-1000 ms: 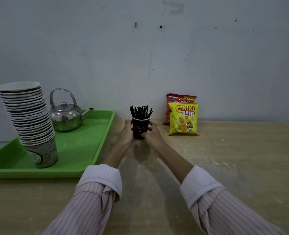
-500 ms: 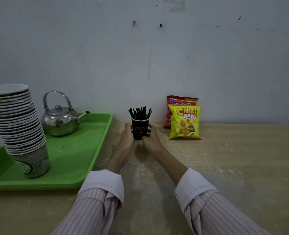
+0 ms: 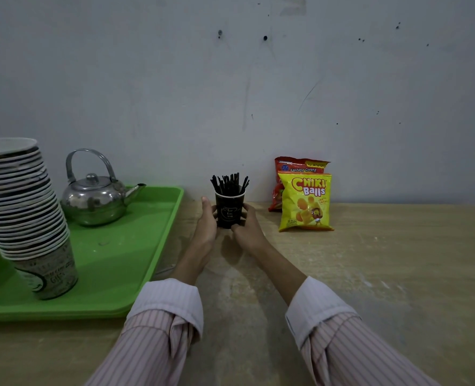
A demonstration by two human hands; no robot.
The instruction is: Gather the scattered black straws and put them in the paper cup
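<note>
On the near left of the wooden surface [image 3: 370, 274], a green tray [image 3: 136, 246] carries a leaning stack of paper cups [image 3: 22, 207] and, further back, a steel kettle [image 3: 94, 200]. Past the 2 striped sleeves, the left hand [image 3: 207, 227] and right hand [image 3: 247, 229] clasp a black paper cup [image 3: 229, 211] from either side; it stands upright on the surface near the wall. As 0.5 s ago, both hands stay on the cup, which has not shifted. The black straws [image 3: 229, 183] fill it, thin, fanned out above its white rim. Just right, a yellow Chiki Balls bag [image 3: 306, 203] stands before a red snack bag [image 3: 297, 165].
</note>
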